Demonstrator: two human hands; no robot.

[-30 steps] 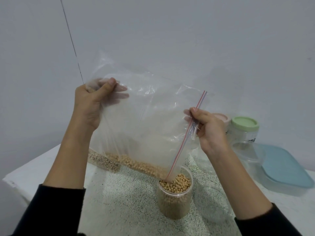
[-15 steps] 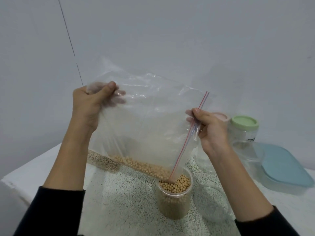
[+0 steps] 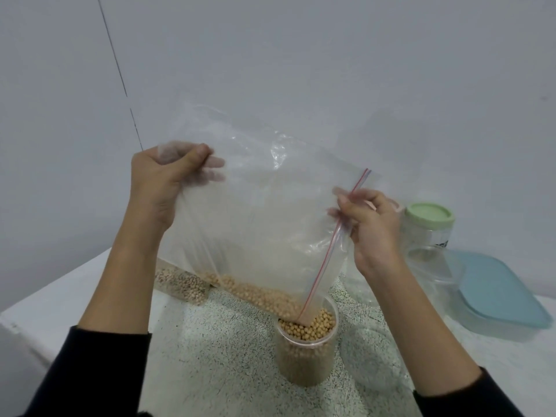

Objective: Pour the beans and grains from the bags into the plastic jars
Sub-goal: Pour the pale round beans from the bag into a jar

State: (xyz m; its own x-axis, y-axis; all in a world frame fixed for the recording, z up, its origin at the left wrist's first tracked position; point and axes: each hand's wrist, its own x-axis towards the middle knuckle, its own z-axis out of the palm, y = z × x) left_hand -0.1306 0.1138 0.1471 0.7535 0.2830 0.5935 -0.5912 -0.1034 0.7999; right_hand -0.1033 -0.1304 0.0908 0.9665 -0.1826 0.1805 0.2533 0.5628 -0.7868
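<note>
A large clear zip bag point(image 3: 255, 224) hangs tilted over the table, its red zip edge running down to the right. My left hand point(image 3: 164, 182) grips the bag's upper left corner. My right hand point(image 3: 365, 224) pinches the zip edge at the right. Tan soybeans point(image 3: 258, 293) lie along the bag's low edge and run toward its bottom corner. That corner dips into an open clear plastic jar point(image 3: 305, 356), which is filled with beans nearly to the rim.
Behind the bag lies another clear container of mixed beans point(image 3: 180, 285). At the right stand a green-lidded jar point(image 3: 428, 224), a clear empty jar point(image 3: 433, 266) and a box with a blue lid point(image 3: 496, 296). A clear lid point(image 3: 371, 356) lies beside the filled jar.
Both hands have shifted slightly with the bag, and my left hand's grip on the corner has tightened. The beans inside have slid further toward the corner in the jar.
</note>
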